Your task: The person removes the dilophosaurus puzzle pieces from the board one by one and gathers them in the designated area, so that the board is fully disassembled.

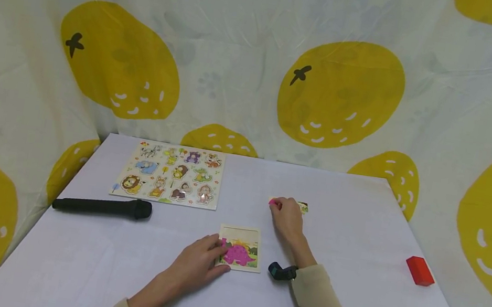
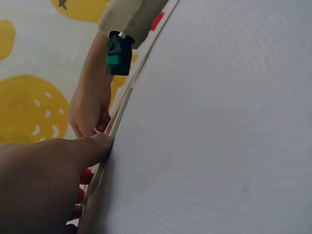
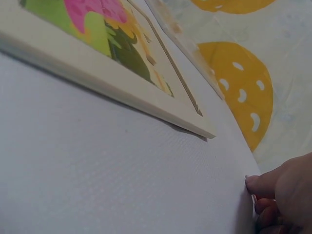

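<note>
A small wooden dinosaur jigsaw puzzle (image 1: 238,254) lies on the white table, its pink dinosaur partly assembled and a bare strip showing at the top of its tray. My left hand (image 1: 198,259) holds its left side, thumb along the near edge and fingers at the far side. Beyond it, to the right, my right hand (image 1: 288,218) pinches a small puzzle piece with some pink on it, mostly covered by the fingers. Another puzzle piece (image 1: 303,208) shows just right of those fingers. In the right wrist view, the thumb and curled fingers (image 3: 265,187) are close over the table.
An animal puzzle board (image 1: 171,174) lies at the back left. In front of it is a black microphone (image 1: 102,205). Near the right edge of the table (image 1: 349,296) sits a red block (image 1: 420,271). A patterned curtain (image 1: 239,67) hangs behind.
</note>
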`<state>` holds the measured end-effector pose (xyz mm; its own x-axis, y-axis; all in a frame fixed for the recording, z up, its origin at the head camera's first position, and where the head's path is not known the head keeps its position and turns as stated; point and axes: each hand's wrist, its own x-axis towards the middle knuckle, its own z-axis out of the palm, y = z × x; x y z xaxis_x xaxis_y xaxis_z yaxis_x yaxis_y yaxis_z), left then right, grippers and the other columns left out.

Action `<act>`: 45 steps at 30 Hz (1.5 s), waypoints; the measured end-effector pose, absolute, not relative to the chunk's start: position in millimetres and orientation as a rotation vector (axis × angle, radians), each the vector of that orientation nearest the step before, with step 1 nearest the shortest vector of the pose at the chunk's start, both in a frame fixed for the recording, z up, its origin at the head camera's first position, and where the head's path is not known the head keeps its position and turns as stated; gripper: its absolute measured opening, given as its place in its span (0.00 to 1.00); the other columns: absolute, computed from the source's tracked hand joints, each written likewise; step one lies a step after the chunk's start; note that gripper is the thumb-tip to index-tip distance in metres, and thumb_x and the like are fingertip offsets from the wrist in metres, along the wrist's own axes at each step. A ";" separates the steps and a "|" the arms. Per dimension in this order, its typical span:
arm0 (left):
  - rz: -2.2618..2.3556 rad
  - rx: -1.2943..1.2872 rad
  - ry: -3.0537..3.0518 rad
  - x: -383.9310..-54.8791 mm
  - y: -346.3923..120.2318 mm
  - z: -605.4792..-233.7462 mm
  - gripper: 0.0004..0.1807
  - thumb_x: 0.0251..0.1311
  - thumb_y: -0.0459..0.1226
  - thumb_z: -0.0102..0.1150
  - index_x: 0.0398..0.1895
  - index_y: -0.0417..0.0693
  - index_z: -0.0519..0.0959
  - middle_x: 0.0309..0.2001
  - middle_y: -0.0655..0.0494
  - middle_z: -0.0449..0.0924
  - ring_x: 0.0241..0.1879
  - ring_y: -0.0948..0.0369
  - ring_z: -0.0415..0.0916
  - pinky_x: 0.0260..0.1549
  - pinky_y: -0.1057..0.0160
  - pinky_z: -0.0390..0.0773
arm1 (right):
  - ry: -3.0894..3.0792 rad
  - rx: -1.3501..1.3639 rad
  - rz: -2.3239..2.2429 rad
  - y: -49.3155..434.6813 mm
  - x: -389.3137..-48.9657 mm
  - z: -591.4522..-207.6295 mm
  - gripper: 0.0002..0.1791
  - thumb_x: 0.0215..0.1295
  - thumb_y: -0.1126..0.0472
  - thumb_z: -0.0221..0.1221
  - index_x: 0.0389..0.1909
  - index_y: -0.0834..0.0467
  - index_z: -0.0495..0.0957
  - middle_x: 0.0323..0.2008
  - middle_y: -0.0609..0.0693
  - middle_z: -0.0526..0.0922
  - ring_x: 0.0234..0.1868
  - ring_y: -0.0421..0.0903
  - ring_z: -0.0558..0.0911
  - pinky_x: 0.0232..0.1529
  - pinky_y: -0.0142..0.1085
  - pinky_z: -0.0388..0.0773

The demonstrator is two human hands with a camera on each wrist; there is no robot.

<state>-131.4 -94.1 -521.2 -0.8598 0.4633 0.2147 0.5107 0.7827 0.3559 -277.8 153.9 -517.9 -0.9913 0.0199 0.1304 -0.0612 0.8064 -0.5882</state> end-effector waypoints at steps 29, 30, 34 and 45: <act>-0.662 -0.779 -2.856 -131.2 -94.1 -521.0 0.27 0.62 0.55 0.64 0.59 0.50 0.81 0.59 0.51 0.76 0.60 0.57 0.76 0.58 0.55 0.80 | -2.790 0.218 1.074 142.4 -240.4 -491.6 0.19 0.65 0.56 0.64 0.50 0.65 0.83 0.34 0.53 0.82 0.33 0.46 0.79 0.37 0.37 0.76; -0.659 -0.782 -2.847 -131.3 -94.1 -521.3 0.27 0.62 0.54 0.65 0.59 0.50 0.81 0.59 0.51 0.76 0.59 0.57 0.76 0.57 0.55 0.80 | -2.796 0.225 1.079 141.8 -237.0 -491.3 0.19 0.65 0.55 0.64 0.50 0.65 0.83 0.34 0.53 0.82 0.33 0.46 0.79 0.37 0.36 0.77; -0.648 -0.791 -2.808 -131.2 -94.1 -523.1 0.26 0.61 0.53 0.66 0.58 0.50 0.82 0.57 0.52 0.77 0.57 0.57 0.77 0.55 0.56 0.82 | -2.826 0.268 1.085 140.4 -222.8 -490.9 0.20 0.65 0.55 0.65 0.52 0.64 0.82 0.34 0.52 0.82 0.33 0.44 0.78 0.35 0.33 0.77; -0.666 -0.785 -2.782 -130.4 -94.5 -526.1 0.26 0.59 0.52 0.68 0.58 0.50 0.81 0.58 0.51 0.75 0.59 0.56 0.75 0.57 0.55 0.80 | -2.902 0.309 1.079 140.5 -197.9 -493.0 0.19 0.64 0.58 0.66 0.53 0.62 0.82 0.35 0.50 0.79 0.33 0.41 0.74 0.33 0.28 0.73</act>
